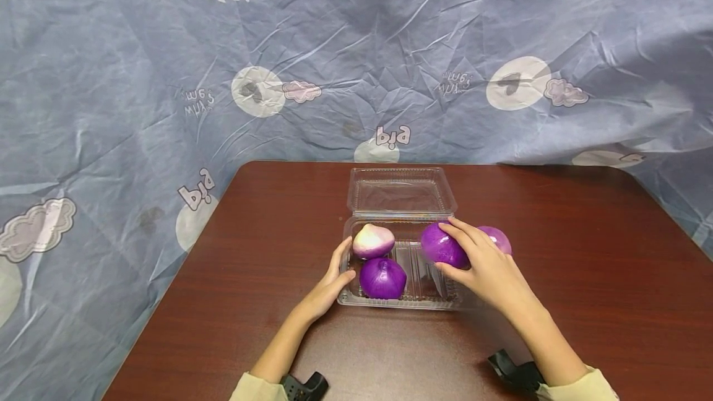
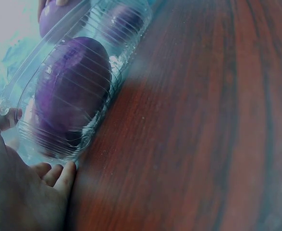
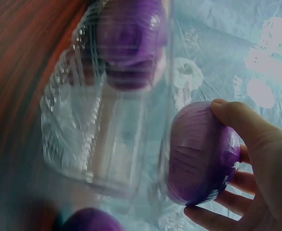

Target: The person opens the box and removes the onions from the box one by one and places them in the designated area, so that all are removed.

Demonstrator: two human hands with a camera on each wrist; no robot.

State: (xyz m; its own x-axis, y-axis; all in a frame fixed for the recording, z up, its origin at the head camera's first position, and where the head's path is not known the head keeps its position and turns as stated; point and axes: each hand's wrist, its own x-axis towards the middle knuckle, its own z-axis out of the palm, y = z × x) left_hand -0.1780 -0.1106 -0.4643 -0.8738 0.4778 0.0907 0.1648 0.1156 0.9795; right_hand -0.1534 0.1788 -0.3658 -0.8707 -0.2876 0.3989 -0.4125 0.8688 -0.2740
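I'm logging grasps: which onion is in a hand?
The purple onion gripped by the right hand, above the clear container. The pale-topped onion and front-left purple onion sit inside it; the fourth onion lies outside, to its right.

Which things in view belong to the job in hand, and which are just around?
In the job:
Clear container, its open lid
Held onion, in the right hand
Purple onion and white-and-purple onion, inside
Outside onion, beyond the right end; likely included
Left hand, at the left end

Just around:
Table
Printed cloth backdrop
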